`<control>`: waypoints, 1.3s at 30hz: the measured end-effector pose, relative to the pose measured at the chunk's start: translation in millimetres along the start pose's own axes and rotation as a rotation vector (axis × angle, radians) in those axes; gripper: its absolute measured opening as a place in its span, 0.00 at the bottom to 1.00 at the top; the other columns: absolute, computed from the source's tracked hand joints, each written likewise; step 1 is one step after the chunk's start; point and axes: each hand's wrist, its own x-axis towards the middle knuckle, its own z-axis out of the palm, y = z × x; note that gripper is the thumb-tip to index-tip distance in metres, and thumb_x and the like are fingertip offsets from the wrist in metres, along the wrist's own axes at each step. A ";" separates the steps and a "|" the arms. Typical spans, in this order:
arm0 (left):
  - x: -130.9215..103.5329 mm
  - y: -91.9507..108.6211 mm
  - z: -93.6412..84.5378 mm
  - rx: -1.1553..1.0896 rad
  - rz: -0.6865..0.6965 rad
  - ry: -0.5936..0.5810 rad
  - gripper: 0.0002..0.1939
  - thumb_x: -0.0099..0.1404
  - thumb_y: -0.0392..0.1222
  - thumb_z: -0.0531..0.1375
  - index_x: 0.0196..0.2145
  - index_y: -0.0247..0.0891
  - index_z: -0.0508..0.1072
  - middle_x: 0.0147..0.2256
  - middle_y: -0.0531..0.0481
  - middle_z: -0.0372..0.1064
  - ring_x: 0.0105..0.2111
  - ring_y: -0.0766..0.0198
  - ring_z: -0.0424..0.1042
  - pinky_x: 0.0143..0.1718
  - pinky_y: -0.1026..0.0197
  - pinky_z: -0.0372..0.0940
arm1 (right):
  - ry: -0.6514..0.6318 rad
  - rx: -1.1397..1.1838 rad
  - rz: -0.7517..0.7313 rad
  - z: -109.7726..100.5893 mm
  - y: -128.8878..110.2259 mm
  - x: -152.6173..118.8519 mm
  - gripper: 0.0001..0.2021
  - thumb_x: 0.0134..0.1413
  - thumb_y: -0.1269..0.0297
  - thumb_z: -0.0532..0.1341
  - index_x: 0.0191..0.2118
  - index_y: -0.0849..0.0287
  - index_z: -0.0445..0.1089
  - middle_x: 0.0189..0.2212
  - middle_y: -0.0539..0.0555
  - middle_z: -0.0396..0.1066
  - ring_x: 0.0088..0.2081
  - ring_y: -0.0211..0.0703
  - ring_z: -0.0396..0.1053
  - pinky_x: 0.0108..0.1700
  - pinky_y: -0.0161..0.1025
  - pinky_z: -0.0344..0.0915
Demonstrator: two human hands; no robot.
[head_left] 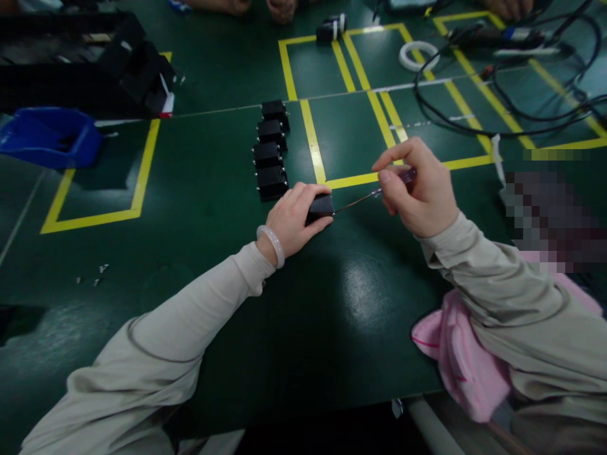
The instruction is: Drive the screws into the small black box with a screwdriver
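Note:
My left hand (296, 218) is closed around a small black block (321, 206) on the green tabletop, thumb in front and fingers over its back. In my right hand (420, 186) is a screwdriver (356, 201), gripped by its dark purple handle with the index finger raised off it. The thin shaft points left, and its tip meets the block's right end near a small screw. Beyond my left hand stand several similar black blocks (272, 180) in a row, with small screws sticking out of their sides.
Loose screws (100, 273) lie at the left. A blue bin (50, 138) and black housings (76, 63) stand far left. Black cables (446, 123) and a white tape roll (418, 55) are at the back right. Pink cloth (462, 354) hangs by my right arm. Other people's hands (282, 9) show at the far edge.

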 end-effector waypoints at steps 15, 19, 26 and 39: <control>0.6 0.4 0.0 -0.002 -0.004 -0.004 0.21 0.68 0.43 0.62 0.56 0.37 0.65 0.52 0.41 0.68 0.52 0.51 0.69 0.55 0.47 0.66 | -0.007 0.027 -0.020 -1.3 0.2 -1.0 0.12 0.65 0.50 0.59 0.42 0.53 0.64 0.23 0.46 0.60 0.22 0.37 0.60 0.27 0.40 0.63; 0.7 -0.3 0.8 0.001 0.006 0.001 0.21 0.68 0.42 0.62 0.56 0.36 0.66 0.52 0.41 0.68 0.52 0.51 0.69 0.55 0.47 0.66 | 0.011 0.010 -0.025 -0.8 2.4 -0.1 0.15 0.65 0.48 0.58 0.37 0.54 0.65 0.27 0.49 0.65 0.26 0.37 0.66 0.29 0.39 0.66; 0.1 -0.6 1.1 0.004 0.011 0.007 0.21 0.68 0.43 0.62 0.56 0.37 0.65 0.52 0.42 0.68 0.52 0.51 0.69 0.55 0.47 0.66 | 0.013 0.034 -0.029 0.6 5.4 -0.4 0.15 0.65 0.46 0.58 0.40 0.53 0.66 0.23 0.47 0.62 0.22 0.35 0.61 0.26 0.38 0.64; 0.5 0.3 0.3 0.004 0.004 0.004 0.21 0.68 0.42 0.62 0.56 0.36 0.66 0.52 0.41 0.68 0.52 0.51 0.70 0.55 0.47 0.66 | 0.001 0.061 -0.025 -0.9 -0.3 -0.1 0.11 0.65 0.51 0.59 0.39 0.54 0.65 0.25 0.47 0.64 0.23 0.35 0.64 0.27 0.39 0.63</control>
